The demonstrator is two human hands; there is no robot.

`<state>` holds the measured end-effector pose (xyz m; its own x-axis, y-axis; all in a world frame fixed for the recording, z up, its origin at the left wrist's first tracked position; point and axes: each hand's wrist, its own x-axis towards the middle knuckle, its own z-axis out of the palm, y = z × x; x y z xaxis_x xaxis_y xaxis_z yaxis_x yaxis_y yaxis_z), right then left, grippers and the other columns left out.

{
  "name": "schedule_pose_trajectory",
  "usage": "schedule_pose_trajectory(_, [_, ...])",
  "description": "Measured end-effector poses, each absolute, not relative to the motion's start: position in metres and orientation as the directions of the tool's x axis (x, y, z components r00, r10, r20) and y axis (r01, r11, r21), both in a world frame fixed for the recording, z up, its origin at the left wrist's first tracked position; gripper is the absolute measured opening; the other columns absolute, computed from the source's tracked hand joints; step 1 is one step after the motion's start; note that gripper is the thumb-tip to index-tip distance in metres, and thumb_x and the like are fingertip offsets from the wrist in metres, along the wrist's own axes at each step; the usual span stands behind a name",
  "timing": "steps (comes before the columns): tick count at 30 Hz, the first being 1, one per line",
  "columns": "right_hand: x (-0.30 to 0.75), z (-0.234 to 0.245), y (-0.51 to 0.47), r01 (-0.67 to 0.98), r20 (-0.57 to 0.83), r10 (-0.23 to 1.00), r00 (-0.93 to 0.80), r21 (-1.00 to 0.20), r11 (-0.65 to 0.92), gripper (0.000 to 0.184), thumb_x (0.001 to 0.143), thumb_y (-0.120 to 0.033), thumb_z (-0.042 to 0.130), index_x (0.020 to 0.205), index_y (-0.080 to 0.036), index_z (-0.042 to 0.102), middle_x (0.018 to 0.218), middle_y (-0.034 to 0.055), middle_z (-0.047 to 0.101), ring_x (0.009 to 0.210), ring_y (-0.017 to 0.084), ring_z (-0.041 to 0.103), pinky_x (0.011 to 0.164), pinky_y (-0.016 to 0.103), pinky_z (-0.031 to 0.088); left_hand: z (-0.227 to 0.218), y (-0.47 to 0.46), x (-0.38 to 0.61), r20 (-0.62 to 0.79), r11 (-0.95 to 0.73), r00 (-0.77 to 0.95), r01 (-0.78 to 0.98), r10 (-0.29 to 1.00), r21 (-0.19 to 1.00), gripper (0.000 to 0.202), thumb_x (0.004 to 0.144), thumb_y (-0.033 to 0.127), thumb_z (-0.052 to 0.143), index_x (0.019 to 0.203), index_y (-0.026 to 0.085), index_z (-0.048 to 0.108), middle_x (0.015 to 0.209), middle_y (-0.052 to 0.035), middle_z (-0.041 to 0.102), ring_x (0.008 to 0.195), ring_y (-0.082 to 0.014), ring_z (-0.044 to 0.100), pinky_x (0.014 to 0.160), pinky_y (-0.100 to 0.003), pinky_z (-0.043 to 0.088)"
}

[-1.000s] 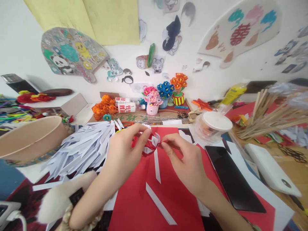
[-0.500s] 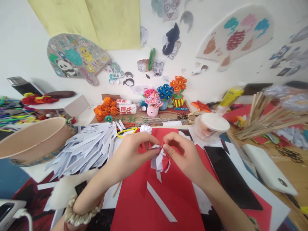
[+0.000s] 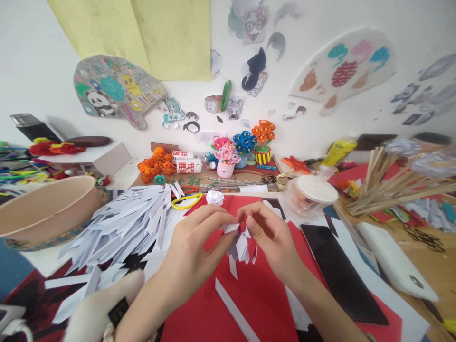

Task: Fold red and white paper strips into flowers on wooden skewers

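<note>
Between my two hands is a small folded paper piece (image 3: 242, 248) in white and red, with pointed flaps hanging down. The fingertips of my left hand (image 3: 204, 247) pinch its left side. On its upper right, my right hand (image 3: 269, 232) has thumb and fingers closed on it; the fingertips partly hide the folds. Below lies a red sheet (image 3: 199, 308), with a folded white paper strip (image 3: 235, 311) resting on it. A white folded paper ball (image 3: 214, 197) sits at the sheet's far edge.
A heap of white paper strips (image 3: 121, 228) lies left, beside a tan bowl (image 3: 50, 204). Yellow-handled scissors (image 3: 187, 201) are beyond my left hand. To the right are a black phone (image 3: 342, 273), a white power bank (image 3: 397, 261) and a lidded plastic cup (image 3: 315, 190). Pipe-cleaner flowers (image 3: 228, 156) stand at the back.
Both hands have turned the paper piece slightly, and more red shows at its top. My left hand has shifted a little down and inward. The camera view has tilted slightly.
</note>
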<state>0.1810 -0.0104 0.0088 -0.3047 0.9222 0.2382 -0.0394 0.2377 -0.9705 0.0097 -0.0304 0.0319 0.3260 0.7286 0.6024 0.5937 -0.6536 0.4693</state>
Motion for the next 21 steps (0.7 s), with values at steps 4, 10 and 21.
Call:
schedule_pose_trajectory(4, [0.1810,0.0076,-0.0113,-0.056,0.234,0.921,-0.310,-0.972,0.228,0.024,0.095,-0.045,0.050,0.085,-0.022,0.053,0.084,0.0026,0.055,0.069,0.014,0.052,0.060,0.026,0.048,0.0314,-0.0324,0.0045,0.645,-0.700,0.382,0.622,0.662,0.351,0.017,0.089,0.011,0.056,0.102,0.020,0.061,0.098,-0.0053,0.067,0.084,-0.0152,0.064,0.071,-0.026,0.051])
schedule_pose_trajectory(10, [0.1821,0.0068,-0.0132,-0.103,0.247,0.917,-0.312,-0.969,0.226,0.022,0.094,-0.042,0.053,0.085,-0.022,0.053,0.085,0.0026,0.055,0.070,0.013,0.052,0.058,0.026,0.045,0.0324,-0.0356,0.0046,0.658,-0.702,0.422,0.673,0.624,0.234,0.015,0.088,0.013,0.058,0.101,0.020,0.061,0.098,-0.0054,0.068,0.083,-0.0168,0.064,0.072,-0.030,0.051])
schedule_pose_trajectory(21, [0.1872,0.0027,-0.0084,-0.194,0.188,0.835,-0.517,-0.976,0.099,0.059,0.079,-0.036,0.075,0.131,-0.035,0.047,0.128,0.0052,0.057,0.121,0.022,0.054,0.099,0.037,0.048,0.0336,-0.0367,0.0049,0.695,-0.703,0.299,0.580,0.654,0.412,0.022,0.087,0.005,0.055,0.100,0.021,0.062,0.101,-0.0053,0.068,0.092,-0.0162,0.065,0.077,-0.028,0.053])
